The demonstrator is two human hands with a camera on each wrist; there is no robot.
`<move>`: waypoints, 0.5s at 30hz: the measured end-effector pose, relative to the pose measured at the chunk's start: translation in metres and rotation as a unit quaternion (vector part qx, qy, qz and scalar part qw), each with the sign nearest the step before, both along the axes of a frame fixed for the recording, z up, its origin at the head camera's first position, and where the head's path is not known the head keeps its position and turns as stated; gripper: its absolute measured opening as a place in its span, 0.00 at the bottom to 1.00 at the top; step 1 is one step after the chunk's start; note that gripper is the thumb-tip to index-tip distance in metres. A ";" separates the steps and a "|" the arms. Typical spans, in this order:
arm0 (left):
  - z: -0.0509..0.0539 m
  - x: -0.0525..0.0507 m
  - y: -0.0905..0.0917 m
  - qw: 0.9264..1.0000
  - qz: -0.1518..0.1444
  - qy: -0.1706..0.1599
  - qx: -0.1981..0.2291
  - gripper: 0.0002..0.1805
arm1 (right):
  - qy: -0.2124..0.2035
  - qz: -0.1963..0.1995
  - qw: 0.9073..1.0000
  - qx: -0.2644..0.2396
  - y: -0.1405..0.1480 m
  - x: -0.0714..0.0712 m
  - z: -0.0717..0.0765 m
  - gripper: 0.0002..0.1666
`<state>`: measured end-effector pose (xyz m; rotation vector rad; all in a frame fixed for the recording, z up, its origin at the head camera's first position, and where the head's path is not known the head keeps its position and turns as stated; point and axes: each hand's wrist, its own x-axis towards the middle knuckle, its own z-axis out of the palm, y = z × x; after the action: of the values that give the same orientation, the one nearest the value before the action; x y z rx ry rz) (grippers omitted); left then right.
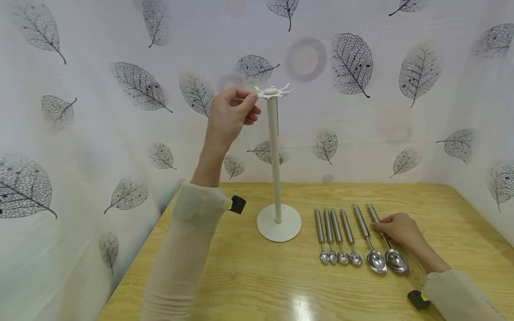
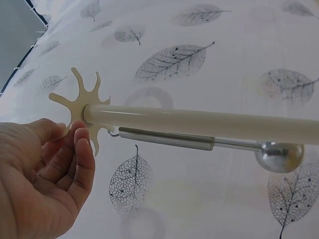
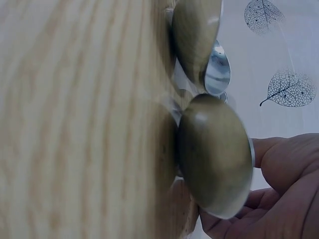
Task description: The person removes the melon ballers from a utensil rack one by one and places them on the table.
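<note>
My left hand [image 1: 230,112] pinches one prong of the hooked top [image 1: 271,92] of a white utensil stand. In the left wrist view, thumb and fingers meet at that prong, and a steel measuring spoon [image 2: 167,139] hangs from another hook behind the pole. On the table, my right hand [image 1: 403,230] grips the handle of the rightmost large measuring spoon [image 1: 396,261], its bowl towards the near edge. That bowl hides part of the fingers in the right wrist view. A second large measuring spoon [image 1: 376,261] lies just left of it.
Several smaller measuring spoons [image 1: 343,257] lie in a row between the large ones and the stand's round base [image 1: 266,228]. The wooden table [image 1: 241,276] meets a leaf-patterned curtain [image 1: 313,116] at the back and sides.
</note>
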<state>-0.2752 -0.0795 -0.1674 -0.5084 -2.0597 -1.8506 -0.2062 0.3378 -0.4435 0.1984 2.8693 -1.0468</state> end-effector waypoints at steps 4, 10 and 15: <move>0.000 0.000 0.000 1.000 0.000 0.000 0.000 0.07 | 0.005 0.001 1.000 0.004 -0.001 0.001 0.000 0.30; 0.000 0.000 0.001 1.000 0.002 0.000 -0.002 0.07 | 0.027 0.010 0.999 0.042 -0.003 0.001 0.009 0.35; 0.000 0.000 0.000 1.000 0.004 0.000 -0.002 0.07 | 0.046 0.046 0.996 0.067 -0.012 -0.002 0.028 0.39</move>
<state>-0.2757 -0.0792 -0.1677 -0.5004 -2.0621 -1.8423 -0.2079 0.3256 -0.4153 0.0263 3.0017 -0.8706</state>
